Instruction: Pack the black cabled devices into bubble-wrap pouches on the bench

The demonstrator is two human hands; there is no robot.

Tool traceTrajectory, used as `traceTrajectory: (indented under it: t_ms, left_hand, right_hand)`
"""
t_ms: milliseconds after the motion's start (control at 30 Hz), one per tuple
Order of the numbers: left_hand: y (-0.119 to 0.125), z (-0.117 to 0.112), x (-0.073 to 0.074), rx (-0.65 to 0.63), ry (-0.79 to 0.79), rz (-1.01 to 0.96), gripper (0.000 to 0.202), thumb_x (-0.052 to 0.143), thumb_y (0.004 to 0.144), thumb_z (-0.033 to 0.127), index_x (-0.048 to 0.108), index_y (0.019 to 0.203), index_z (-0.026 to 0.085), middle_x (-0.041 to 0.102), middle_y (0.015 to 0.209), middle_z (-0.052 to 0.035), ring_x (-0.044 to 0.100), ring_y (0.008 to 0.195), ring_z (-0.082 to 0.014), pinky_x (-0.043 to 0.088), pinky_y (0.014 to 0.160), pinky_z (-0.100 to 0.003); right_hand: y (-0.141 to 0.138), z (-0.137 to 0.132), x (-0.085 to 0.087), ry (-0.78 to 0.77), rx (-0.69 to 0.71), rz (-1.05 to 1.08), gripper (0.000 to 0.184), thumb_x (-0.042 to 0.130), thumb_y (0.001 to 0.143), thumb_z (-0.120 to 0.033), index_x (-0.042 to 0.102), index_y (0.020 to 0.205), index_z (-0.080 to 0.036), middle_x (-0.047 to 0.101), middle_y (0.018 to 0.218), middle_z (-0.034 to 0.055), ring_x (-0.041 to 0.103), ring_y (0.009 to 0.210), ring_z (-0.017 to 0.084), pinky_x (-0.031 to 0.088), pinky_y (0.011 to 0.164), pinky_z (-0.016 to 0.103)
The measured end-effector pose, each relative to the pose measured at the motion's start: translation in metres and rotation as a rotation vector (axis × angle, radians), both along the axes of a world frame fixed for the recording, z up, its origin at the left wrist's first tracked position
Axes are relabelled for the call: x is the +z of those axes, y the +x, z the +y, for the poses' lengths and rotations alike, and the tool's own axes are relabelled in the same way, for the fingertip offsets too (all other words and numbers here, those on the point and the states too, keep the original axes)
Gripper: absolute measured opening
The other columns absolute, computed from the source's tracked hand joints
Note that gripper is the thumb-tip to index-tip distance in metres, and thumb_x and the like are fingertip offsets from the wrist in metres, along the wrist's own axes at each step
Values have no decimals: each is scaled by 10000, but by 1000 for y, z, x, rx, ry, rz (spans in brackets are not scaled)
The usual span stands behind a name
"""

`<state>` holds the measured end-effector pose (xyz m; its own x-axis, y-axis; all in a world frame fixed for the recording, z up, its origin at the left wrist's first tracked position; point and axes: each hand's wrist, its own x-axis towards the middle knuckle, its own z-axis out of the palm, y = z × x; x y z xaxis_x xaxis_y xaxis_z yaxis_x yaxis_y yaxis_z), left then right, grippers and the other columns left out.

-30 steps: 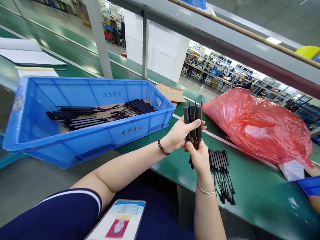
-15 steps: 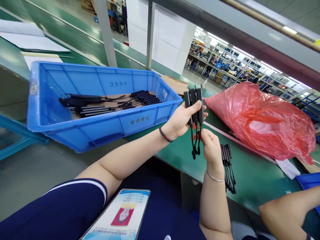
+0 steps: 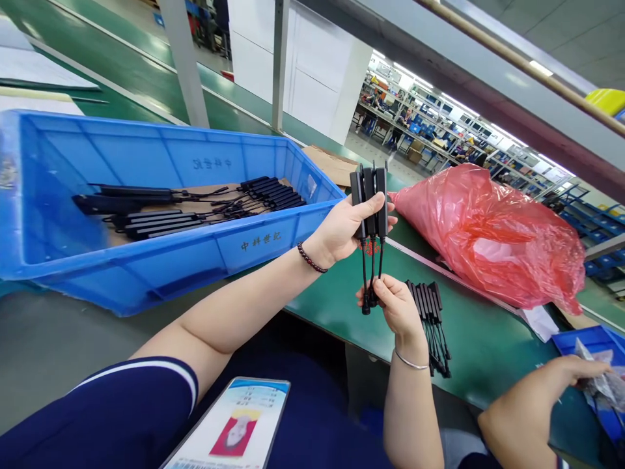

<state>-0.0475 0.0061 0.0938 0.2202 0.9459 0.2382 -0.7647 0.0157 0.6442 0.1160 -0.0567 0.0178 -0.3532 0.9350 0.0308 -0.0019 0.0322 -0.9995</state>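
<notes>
Upright above the green bench, three slim black cabled modules (image 3: 370, 212) are gripped side by side in my left hand (image 3: 346, 225), its thumb across their front. Short black cables (image 3: 372, 264) hang from their lower ends. My right hand (image 3: 393, 299) is closed, pinching the cables low down near their round connectors (image 3: 367, 307); the fingers partly hide them. To the right of that hand, several similar black modules (image 3: 427, 299) lie in a row on the bench. More black modules (image 3: 161, 225) lie in the blue bin (image 3: 303, 228) on the left.
Behind my hands, a pink plastic bag (image 3: 493, 228) lies on the green bench (image 3: 332, 312). A co-worker's arm (image 3: 532, 397) reaches in at lower right, holding a clear bag (image 3: 600, 381) by another blue bin (image 3: 576, 339). Metal posts (image 3: 280, 71) stand behind the bin.
My right hand has slid down the cables to their connector ends, and the cables now hang straighter. The co-worker's hand and a clear bag have come into view. The view has shifted slightly right.
</notes>
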Motion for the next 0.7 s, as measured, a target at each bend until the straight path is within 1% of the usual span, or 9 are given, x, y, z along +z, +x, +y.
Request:
traceTrajectory:
  t_ms: [67,133,200,300,367,500,600,633,700]
  left_hand:
    - [-1,2,-1,-5,3,1,305,730,768,339,567,919,130,668,852,-41,678,736,-162,546,748,-320]
    - [-4,4,-4,1,1,2,311,736,761,341,568,910,126,667,847,-42,676,735,-163,549,746,-321]
    - [-6,6,-6,15,-7,10,321,747,748,342,565,902,126,666,841,-40,675,727,-165,552,744,-328]
    - [-10,6,-9,47,-12,32,342,767,725,341,566,910,135,667,830,-32,677,720,-166,556,726,-319]
    - [-11,4,-11,79,-15,25,346,775,715,335,570,916,142,670,833,-28,679,723,-164,557,714,-303]
    - [-7,1,-17,115,-64,-16,329,780,709,323,573,895,148,673,839,-23,682,723,-158,557,703,-283]
    - [1,0,-22,115,-109,-14,325,774,713,340,575,889,152,671,818,-16,679,721,-149,555,702,-270]
    - [3,0,-23,115,-117,-8,321,771,716,344,577,890,156,671,816,-13,679,728,-148,555,706,-267]
    - [5,0,-24,122,-130,-3,299,762,726,347,582,886,169,673,819,-7,680,753,-149,554,717,-262]
  right_hand:
    - [3,-2,-1,-61,43,10,306,541,896,-439,651,920,-154,722,794,73,671,600,146,529,573,258]
    - [4,-4,-2,-113,78,25,345,513,904,-467,645,959,-154,730,828,90,680,590,156,535,548,264]
    - [3,-4,-4,-136,87,18,342,520,897,-474,638,919,-153,734,842,95,688,607,163,544,550,266]
    - [1,-4,-6,-113,56,-35,333,556,877,-464,646,856,-145,733,859,93,687,649,159,560,613,280]
    - [-1,-5,-9,-36,-36,-39,322,566,871,-454,661,848,-147,729,864,79,672,655,150,556,648,290]
    - [-1,-14,-15,184,-292,-105,286,560,883,-415,684,826,-164,711,816,49,634,667,139,521,689,288]
    - [0,-24,-20,219,-316,-181,345,467,930,-415,690,839,-167,712,817,62,645,702,162,524,701,316]
    - [1,-27,-21,263,-350,-216,327,467,930,-401,693,870,-172,715,847,69,655,744,174,528,725,330]
    - [3,-31,-23,444,-466,-324,226,539,897,-345,700,910,-187,715,934,79,656,881,197,518,825,360]
